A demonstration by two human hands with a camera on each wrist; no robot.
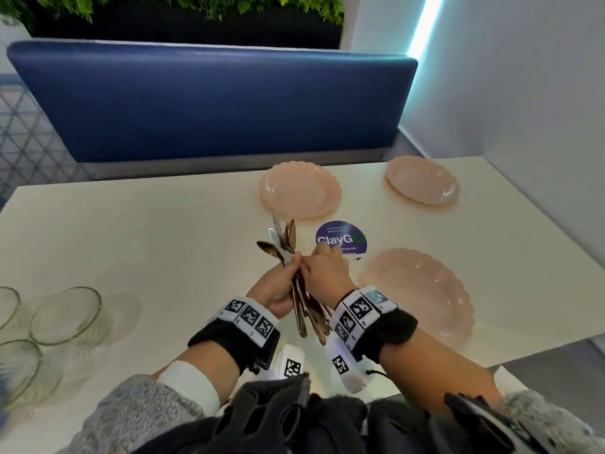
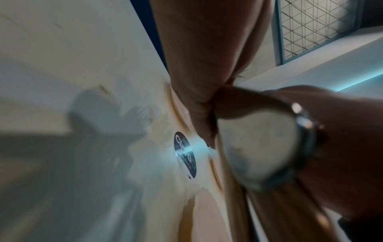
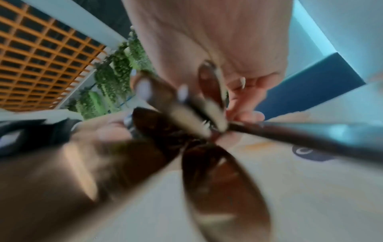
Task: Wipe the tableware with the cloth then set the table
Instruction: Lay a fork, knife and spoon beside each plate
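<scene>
A bundle of gold-toned cutlery (image 1: 285, 239), spoons and knives, is held upright over the middle of the white table (image 1: 163, 244). My left hand (image 1: 289, 268) grips the bundle around its middle, handles (image 1: 302, 319) hanging toward me. My right hand (image 1: 312, 260) meets it from the right, its fingers pinching at pieces in the bundle. In the left wrist view a blurred spoon (image 2: 259, 147) fills the right side. In the right wrist view blurred cutlery (image 3: 217, 180) fans out below my fingers (image 3: 244, 101). Three pink scalloped plates lie on the table: far middle (image 1: 300, 190), far right (image 1: 422, 180), near right (image 1: 422, 290). No cloth shows.
Clear glass bowls (image 1: 65, 312) stand at the table's left edge, one near the corner (image 1: 16, 368). A round purple ClayGo sticker (image 1: 340, 239) lies between the plates. A blue bench back (image 1: 212, 99) runs behind the table, and a wall closes the right side.
</scene>
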